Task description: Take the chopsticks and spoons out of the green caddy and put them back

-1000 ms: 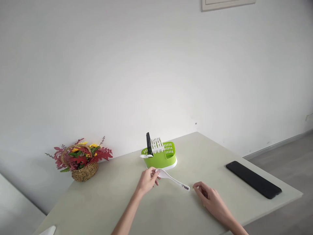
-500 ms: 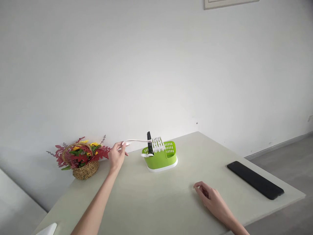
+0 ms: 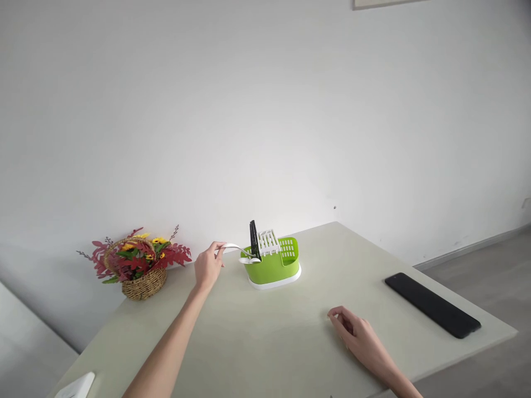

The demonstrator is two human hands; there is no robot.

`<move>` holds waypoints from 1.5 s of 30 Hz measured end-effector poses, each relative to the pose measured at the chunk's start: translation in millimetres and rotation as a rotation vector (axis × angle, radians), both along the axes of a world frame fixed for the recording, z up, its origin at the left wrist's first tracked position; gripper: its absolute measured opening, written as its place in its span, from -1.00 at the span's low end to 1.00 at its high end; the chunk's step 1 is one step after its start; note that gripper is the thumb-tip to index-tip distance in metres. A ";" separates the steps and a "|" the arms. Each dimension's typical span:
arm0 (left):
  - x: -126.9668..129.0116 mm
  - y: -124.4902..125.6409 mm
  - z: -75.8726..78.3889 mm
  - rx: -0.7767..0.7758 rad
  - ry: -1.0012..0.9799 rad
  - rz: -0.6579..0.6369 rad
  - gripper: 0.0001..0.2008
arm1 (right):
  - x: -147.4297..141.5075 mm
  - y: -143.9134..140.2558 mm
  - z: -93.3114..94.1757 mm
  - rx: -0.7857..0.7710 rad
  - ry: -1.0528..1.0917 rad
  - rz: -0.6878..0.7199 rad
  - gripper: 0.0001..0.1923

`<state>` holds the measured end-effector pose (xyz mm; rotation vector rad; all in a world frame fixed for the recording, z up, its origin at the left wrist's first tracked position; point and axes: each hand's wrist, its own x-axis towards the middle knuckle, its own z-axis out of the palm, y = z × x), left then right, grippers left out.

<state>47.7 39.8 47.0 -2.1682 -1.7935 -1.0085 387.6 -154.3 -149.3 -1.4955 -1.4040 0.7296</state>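
Left hand (image 3: 208,266) pinches white spoon (image 3: 239,252) by its handle end, bowl end pointing right into green caddy (image 3: 274,267) (back desk edge); right hand (image 3: 360,338) loosely curled, empty, near front edge.

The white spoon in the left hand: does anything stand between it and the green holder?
Nothing visible does. The left hand holds the white spoon with its far end already at the green holder, beside the black sticks.

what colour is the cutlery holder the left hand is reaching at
Lime green cutlery holder on a white base, with a white insert; seen in the head view.
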 end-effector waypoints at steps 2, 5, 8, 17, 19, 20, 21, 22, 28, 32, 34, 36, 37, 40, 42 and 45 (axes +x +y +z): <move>1.9 0.7 -4.7 -0.018 0.031 -0.017 -0.78 | 0.3 0.2 -0.2 0.002 -0.004 -0.002 -0.57; 5.0 1.6 -12.3 -0.054 0.065 -0.048 -0.78 | 0.8 0.9 -1.4 0.000 -0.015 -0.003 -0.55; 7.6 2.6 -19.4 -0.083 0.104 -0.071 -0.78 | 1.3 0.8 -2.4 -0.019 -0.009 0.005 -0.56; 13.8 5.9 -28.8 -0.160 0.103 -0.124 -0.79 | 0.4 1.4 -1.6 -0.005 -0.014 0.002 -0.60; 14.2 5.7 -27.3 -0.185 0.108 -0.141 -0.78 | 0.0 1.6 -0.9 0.011 -0.012 -0.008 -0.60; 14.1 5.4 -26.6 -0.196 0.111 -0.150 -0.76 | -0.1 1.5 -0.6 0.019 -0.010 -0.011 -0.60; 13.8 4.8 -25.9 -0.206 0.115 -0.158 -0.74 | -0.1 1.3 -0.4 0.025 -0.009 -0.012 -0.60; 13.4 3.9 -25.4 -0.213 0.117 -0.167 -0.71 | -0.1 1.1 -0.3 0.026 -0.008 -0.011 -0.60; 10.7 -1.0 -27.7 -0.177 0.115 -0.280 -0.62 | 0.2 -0.1 -0.7 -0.001 -0.006 -0.005 -0.61; 10.2 2.2 -31.3 -0.176 0.117 -0.282 -0.61 | 0.5 0.3 -1.3 0.003 0.004 -0.007 -0.61; 9.7 4.3 -33.2 -0.185 0.115 -0.278 -0.62 | 0.9 0.2 -1.9 -0.002 -0.002 -0.006 -0.61; 8.1 5.2 -35.6 -0.193 0.109 -0.294 -0.61 | 1.5 0.0 -2.7 -0.015 -0.010 -0.003 -0.61; 6.6 5.2 -37.2 -0.192 0.099 -0.305 -0.59 | 1.8 -0.1 -3.2 -0.020 -0.012 -0.002 -0.61; -2.3 3.0 -46.3 -0.160 0.007 -0.312 -0.49 | 2.7 0.0 -5.5 -0.020 -0.018 -0.002 -0.60; -12.8 -0.4 -58.9 -0.128 -0.098 -0.280 -0.46 | 3.3 0.8 -7.9 -0.016 -0.035 0.002 -0.59; -34.6 -11.1 -89.5 -0.113 -0.311 -0.167 -0.48 | 2.5 4.4 -13.1 -0.016 -0.089 0.017 -0.59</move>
